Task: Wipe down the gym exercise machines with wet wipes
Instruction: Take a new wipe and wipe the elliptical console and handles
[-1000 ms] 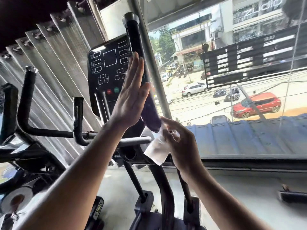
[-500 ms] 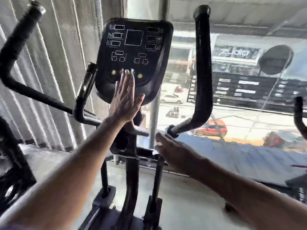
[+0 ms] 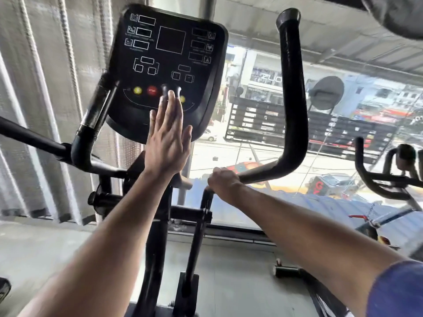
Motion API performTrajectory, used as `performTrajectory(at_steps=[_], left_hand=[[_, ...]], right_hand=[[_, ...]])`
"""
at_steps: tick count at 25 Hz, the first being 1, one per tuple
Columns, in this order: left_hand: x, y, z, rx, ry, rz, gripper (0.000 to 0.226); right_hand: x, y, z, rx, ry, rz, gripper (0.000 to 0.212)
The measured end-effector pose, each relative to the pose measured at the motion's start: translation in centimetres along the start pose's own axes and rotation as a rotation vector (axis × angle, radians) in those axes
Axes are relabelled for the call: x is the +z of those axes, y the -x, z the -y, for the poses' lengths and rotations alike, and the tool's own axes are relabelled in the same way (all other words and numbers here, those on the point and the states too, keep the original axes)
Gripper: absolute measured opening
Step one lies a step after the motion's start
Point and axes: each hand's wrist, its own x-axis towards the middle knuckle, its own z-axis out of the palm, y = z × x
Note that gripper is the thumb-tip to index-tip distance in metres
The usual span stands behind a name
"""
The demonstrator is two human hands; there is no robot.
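Standing in front of a black exercise machine (image 3: 158, 225) at a window (image 3: 343, 110), with both arms stretched forward. Left hand (image 3: 168, 143) spread flat, fingers straight and close together, fingertips resting on the lower part of the console (image 3: 169, 65), just beside the row of yellow and red buttons (image 3: 152, 90). Right hand (image 3: 225, 183) curled round the lower end of the right handlebar (image 3: 294, 110), where the bar bends toward the centre post. No wipe visible now; probably hidden inside the right fist between palm and bar, but impossible to confirm from this view.

Judging the step: wiping along the right handlebar while steadying the body or the machine with the flat left hand. Much still left, it seems: the console face, the left handlebar (image 3: 91, 124), and a second machine (image 3: 384, 177) at the right edge.

About handling: a wet wipe is thin, soft and limp, very light, and folds or bunches easily, so best wrapped round the tube and held by the whole palm, then slid along the bar. The bar itself is rigid, with a grip covering on the upright part, likely giving some drag against the damp cloth. The handlebar may swing on its pivot when pushed, so a firm hold near the bend makes sense. On the console, only light pressure wanted, since a wet wipe over buttons can press them.
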Motion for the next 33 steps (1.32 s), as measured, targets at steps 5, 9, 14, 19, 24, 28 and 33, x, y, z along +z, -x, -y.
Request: performTrajectory(at_steps=[5, 9, 14, 19, 24, 28, 33], left_hand=[[0.0, -0.1, 0.2, 0.002, 0.001, 0.004, 0.065], [-0.3, 0.0, 0.2, -0.008, -0.017, 0.027, 0.065], [-0.4, 0.0, -0.1, -0.020, -0.013, 0.041, 0.066], [-0.3, 0.1, -0.1, -0.015, -0.008, 0.041, 0.066], [-0.2, 0.1, 0.0, -0.021, -0.020, 0.035, 0.066], [-0.5, 0.1, -0.4, -0.037, -0.031, 0.036, 0.065], [-0.3, 0.0, -0.6, -0.049, -0.070, 0.028, 0.068]], right_hand=[[-0.5, 0.5, -0.3, -0.049, 0.025, 0.058, 0.026], [-4.2, 4.0, -1.8, -0.087, 0.104, 0.072, 0.030], [-11.6, 12.3, -6.4, -0.132, 0.126, 0.038, 0.022], [-14.7, 18.0, -8.9, -0.162, 0.237, -0.006, 0.037], [-11.9, 15.5, -6.4, -0.131, 0.193, -0.006, 0.016], [-5.6, 8.1, -2.8, -0.086, 0.042, -0.043, 0.031], [-1.2, 2.3, 0.4, -0.061, 0.043, -0.020, 0.026]])
